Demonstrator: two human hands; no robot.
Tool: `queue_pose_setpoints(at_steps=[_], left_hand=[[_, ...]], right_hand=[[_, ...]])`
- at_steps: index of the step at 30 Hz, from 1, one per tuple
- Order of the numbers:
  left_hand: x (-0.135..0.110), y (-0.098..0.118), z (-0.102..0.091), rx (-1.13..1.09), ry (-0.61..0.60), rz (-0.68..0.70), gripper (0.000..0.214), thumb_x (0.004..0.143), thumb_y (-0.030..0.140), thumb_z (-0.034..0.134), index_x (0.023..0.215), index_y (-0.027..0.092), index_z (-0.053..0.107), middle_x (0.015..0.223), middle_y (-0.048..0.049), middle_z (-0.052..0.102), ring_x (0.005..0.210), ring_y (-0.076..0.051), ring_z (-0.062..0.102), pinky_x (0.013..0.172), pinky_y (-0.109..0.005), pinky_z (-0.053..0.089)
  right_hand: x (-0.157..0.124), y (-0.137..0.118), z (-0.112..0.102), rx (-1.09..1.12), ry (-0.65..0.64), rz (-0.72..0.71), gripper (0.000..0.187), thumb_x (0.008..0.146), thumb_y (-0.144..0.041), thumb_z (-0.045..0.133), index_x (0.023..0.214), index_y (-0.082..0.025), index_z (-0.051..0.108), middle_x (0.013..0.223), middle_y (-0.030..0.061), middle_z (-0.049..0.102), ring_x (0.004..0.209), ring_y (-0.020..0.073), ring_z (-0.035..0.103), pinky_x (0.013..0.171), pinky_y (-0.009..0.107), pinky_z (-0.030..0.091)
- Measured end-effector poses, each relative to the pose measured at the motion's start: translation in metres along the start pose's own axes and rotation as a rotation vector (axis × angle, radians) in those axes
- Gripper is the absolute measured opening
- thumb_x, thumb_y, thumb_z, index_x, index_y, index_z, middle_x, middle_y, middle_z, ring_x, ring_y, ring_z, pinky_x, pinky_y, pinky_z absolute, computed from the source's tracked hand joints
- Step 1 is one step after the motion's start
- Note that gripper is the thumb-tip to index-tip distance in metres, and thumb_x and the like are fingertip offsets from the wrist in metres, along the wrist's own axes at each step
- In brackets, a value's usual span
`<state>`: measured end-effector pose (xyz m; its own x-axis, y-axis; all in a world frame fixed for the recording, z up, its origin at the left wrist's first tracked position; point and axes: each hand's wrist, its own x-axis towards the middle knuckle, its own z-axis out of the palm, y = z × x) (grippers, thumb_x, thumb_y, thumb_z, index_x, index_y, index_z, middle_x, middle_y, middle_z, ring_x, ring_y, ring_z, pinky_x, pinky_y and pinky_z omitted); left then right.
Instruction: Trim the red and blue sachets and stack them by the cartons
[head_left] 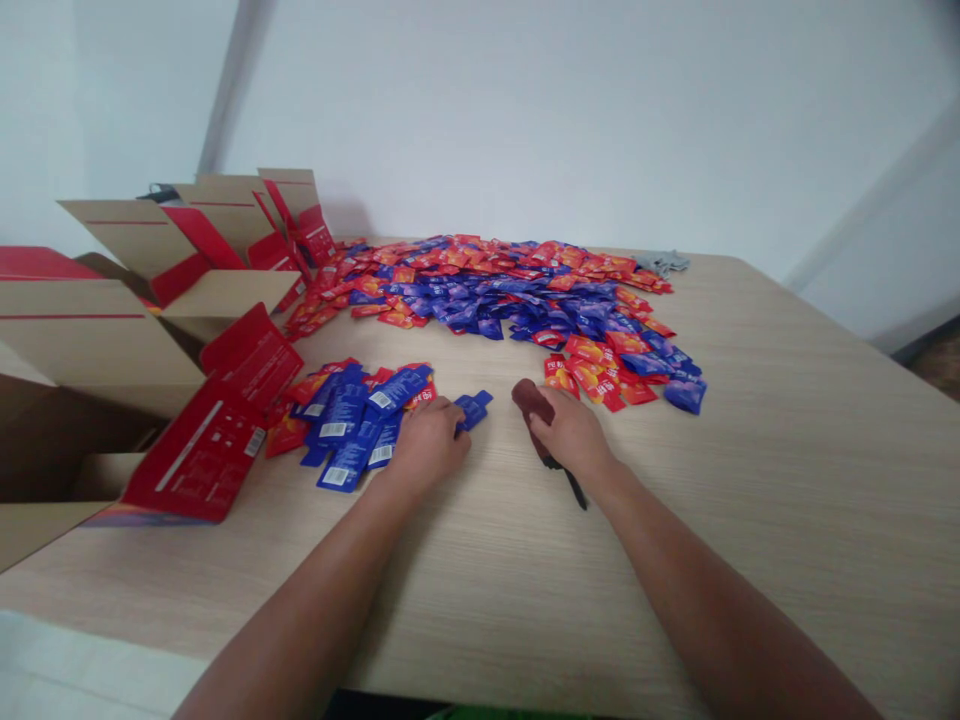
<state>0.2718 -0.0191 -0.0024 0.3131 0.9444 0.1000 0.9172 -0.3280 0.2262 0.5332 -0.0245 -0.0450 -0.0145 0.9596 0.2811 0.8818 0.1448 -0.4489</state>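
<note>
My left hand (433, 442) is closed with curled fingers over the near end of a small blue sachet (474, 408), whose narrow tab points away to the right. Under and beside this hand lies a loose pile of blue sachets (345, 412) showing white barcodes, mixed with red-orange sachets (286, 430). In my right hand (574, 432) is a long dark brown thing (531, 398) with a rounded end and a thin black piece (576, 490) pointing back toward me; its kind is not clear. That hand is closed round it, just above the table.
Along the table's (750, 450) far side curves a large heap of red-orange and purple-blue sachets (495, 290). Several open cardboard boxes (199, 440) with red flaps stand at the left. A grey crumpled piece (664, 262) lies at the back right, before the white wall (585, 120).
</note>
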Motion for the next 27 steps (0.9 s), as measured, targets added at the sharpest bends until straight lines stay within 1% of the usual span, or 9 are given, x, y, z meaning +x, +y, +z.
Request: queue_pose_setpoints(at_steps=[3,6,11,13,18,20,22,24,27], left_hand=[[0.005,-0.016,-0.005,0.081,0.007,-0.078,0.025,0.089,0.026,0.062,0.109,0.021,0.077,0.118,-0.0128,0.073,0.113,-0.031,0.067,0.098,-0.042,0.054],[0.009,-0.027,-0.009,0.137,-0.004,-0.157,0.023,0.089,0.03,0.061,0.105,0.021,0.075,0.118,-0.0136,0.072,0.111,-0.032,0.067,0.096,-0.042,0.054],[0.01,-0.04,-0.018,0.229,0.005,-0.305,0.029,0.091,0.038,0.059,0.108,0.02,0.074,0.126,-0.0182,0.071,0.121,-0.041,0.062,0.097,-0.053,0.053],[0.01,-0.047,-0.022,0.245,-0.003,-0.359,0.031,0.091,0.037,0.058,0.11,0.019,0.074,0.129,-0.0206,0.07,0.121,-0.043,0.061,0.096,-0.056,0.053],[0.011,-0.06,-0.031,0.267,0.002,-0.458,0.034,0.091,0.031,0.055,0.114,0.015,0.074,0.132,-0.0239,0.068,0.123,-0.044,0.061,0.096,-0.057,0.053],[0.01,-0.057,-0.03,0.301,0.017,-0.444,0.034,0.091,0.03,0.056,0.115,0.014,0.074,0.131,-0.0245,0.068,0.125,-0.044,0.059,0.098,-0.058,0.053],[0.012,-0.049,-0.024,0.319,0.061,-0.383,0.034,0.092,0.031,0.057,0.116,0.015,0.075,0.131,-0.0237,0.068,0.126,-0.044,0.058,0.099,-0.057,0.052],[0.017,-0.038,-0.012,0.277,0.11,-0.268,0.034,0.093,0.031,0.057,0.117,0.016,0.075,0.13,-0.0213,0.069,0.125,-0.042,0.06,0.103,-0.056,0.052],[0.038,-0.022,0.016,0.075,0.119,-0.018,0.036,0.093,0.025,0.056,0.123,0.016,0.074,0.129,-0.0169,0.071,0.127,-0.034,0.062,0.114,-0.049,0.05]], right_hand=[[0.0,0.001,0.001,0.003,0.003,0.005,0.048,0.095,-0.03,0.067,0.142,-0.019,0.066,0.141,0.0152,0.071,0.123,0.0331,0.069,0.108,0.047,0.054],[0.0,0.001,0.002,0.009,0.01,0.003,0.049,0.095,-0.03,0.067,0.142,-0.019,0.066,0.141,0.0152,0.071,0.124,0.033,0.069,0.108,0.047,0.054],[0.0,0.0,0.0,0.021,0.015,0.005,0.046,0.095,-0.03,0.067,0.14,-0.021,0.067,0.137,0.014,0.073,0.122,0.0322,0.07,0.107,0.046,0.054],[0.0,0.0,0.0,0.023,0.014,0.007,0.045,0.095,-0.03,0.066,0.139,-0.02,0.068,0.137,0.0141,0.073,0.121,0.032,0.07,0.107,0.046,0.054],[0.0,-0.002,0.0,0.021,-0.002,0.03,0.045,0.096,-0.03,0.067,0.14,-0.02,0.068,0.135,0.0142,0.073,0.121,0.0311,0.07,0.106,0.043,0.054],[0.0,-0.003,-0.001,0.017,-0.004,0.031,0.045,0.096,-0.03,0.067,0.14,-0.019,0.068,0.135,0.0143,0.073,0.121,0.031,0.07,0.106,0.042,0.054],[0.0,-0.004,-0.001,0.02,-0.005,0.03,0.044,0.097,-0.03,0.066,0.139,-0.018,0.068,0.136,0.0142,0.073,0.12,0.0308,0.07,0.106,0.042,0.053],[0.0,-0.005,-0.001,0.026,-0.006,0.035,0.044,0.097,-0.03,0.066,0.139,-0.018,0.068,0.136,0.0139,0.073,0.12,0.0305,0.07,0.106,0.041,0.053],[-0.001,-0.006,-0.001,0.03,0.001,0.043,0.044,0.097,-0.03,0.067,0.139,-0.019,0.068,0.136,0.0132,0.074,0.12,0.0302,0.07,0.106,0.04,0.053]])
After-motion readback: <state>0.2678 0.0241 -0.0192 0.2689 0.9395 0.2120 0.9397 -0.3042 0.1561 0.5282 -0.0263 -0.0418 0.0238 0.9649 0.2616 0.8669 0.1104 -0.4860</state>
